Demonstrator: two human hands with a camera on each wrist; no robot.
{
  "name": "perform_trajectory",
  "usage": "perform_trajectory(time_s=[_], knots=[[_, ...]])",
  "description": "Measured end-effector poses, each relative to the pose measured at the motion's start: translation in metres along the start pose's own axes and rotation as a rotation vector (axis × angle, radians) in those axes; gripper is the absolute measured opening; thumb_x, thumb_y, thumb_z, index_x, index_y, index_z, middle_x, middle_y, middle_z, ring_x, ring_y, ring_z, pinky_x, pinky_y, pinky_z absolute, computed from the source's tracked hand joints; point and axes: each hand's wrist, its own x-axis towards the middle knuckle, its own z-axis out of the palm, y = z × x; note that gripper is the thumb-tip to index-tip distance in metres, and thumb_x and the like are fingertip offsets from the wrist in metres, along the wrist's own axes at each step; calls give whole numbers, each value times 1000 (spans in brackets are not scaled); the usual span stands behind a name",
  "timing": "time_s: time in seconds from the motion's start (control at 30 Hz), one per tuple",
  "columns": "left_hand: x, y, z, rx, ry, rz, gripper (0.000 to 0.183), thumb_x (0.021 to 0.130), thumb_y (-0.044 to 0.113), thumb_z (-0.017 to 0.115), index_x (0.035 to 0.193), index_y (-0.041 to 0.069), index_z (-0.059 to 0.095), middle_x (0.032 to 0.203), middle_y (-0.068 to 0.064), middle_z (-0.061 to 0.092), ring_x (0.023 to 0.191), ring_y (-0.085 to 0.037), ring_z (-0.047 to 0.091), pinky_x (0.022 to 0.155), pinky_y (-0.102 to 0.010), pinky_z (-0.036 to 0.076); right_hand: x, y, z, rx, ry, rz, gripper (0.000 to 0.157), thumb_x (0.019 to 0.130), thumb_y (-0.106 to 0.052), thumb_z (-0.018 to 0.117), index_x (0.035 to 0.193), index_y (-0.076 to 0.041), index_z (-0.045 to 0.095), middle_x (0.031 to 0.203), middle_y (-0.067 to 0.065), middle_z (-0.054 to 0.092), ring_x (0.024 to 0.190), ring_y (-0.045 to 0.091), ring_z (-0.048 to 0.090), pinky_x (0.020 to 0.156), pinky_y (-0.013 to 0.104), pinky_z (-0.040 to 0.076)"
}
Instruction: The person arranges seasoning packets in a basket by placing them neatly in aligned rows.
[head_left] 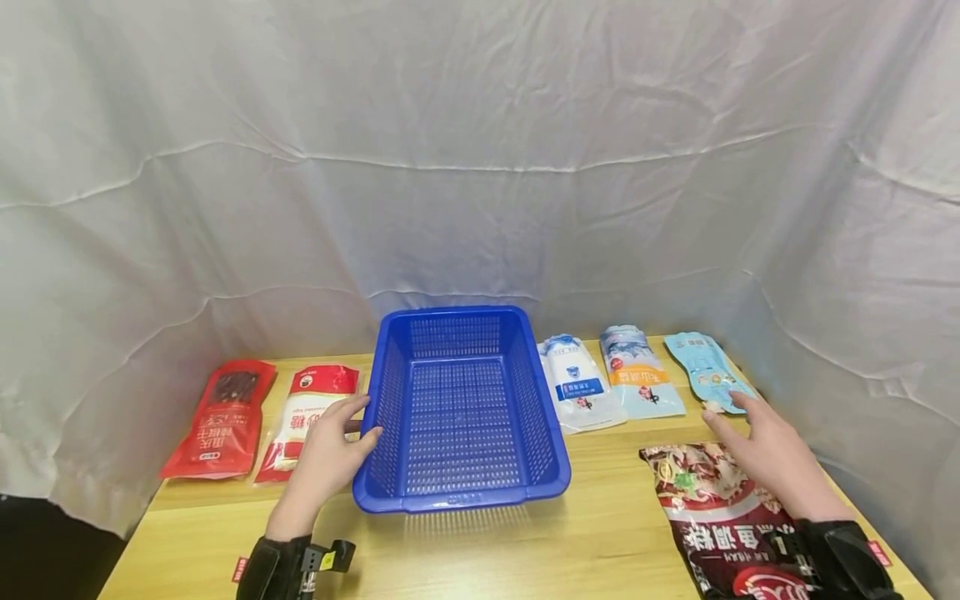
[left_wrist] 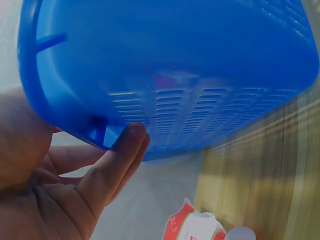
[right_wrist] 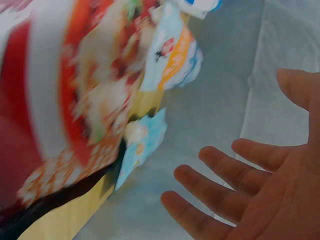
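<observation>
A blue perforated plastic basket [head_left: 465, 502] stands on the table, with nothing inside it. My left hand [head_left: 330, 454] holds its left rim, the thumb over the edge and the fingers along the outer wall, as the left wrist view shows. My right hand [head_left: 776, 454] hovers with spread fingers over a maroon food packet [head_left: 712, 533] and holds nothing. Just beyond its fingertips lies a light blue pouch [head_left: 705, 371]. In the right wrist view the maroon packet [right_wrist: 95, 90] looms close and blurred, apart from the fingers.
Left of the basket lie a red packet [head_left: 225, 421] and a red-and-white sugar bag [head_left: 300, 417]. On its right are a white-and-blue pouch [head_left: 577, 387] and a blue pouch with an orange band [head_left: 641, 375]. Grey cloth [head_left: 465, 217] hangs behind the wooden table [head_left: 585, 550].
</observation>
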Motion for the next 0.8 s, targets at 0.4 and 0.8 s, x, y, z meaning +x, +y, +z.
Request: perform_trajectory(time_s=[0.4, 0.8], knots=[[-2, -1, 4, -36, 27, -27, 57, 97, 9, 70, 149, -5, 50, 151, -28, 47, 118, -50, 64, 83, -54, 62, -6, 51, -3, -50, -167, 120, 117, 98, -70, 52, 155, 20, 6, 145, 54, 20, 126, 71, 34, 90, 79, 40], [-1, -1, 4, -23, 18, -41, 57, 98, 9, 69, 150, -4, 49, 153, -28, 45, 121, -51, 63, 86, -56, 61, -8, 74, 10, -26, -293, 207, 119, 95, -71, 58, 146, 30, 20, 136, 51, 42, 117, 64, 51, 83, 62, 53]])
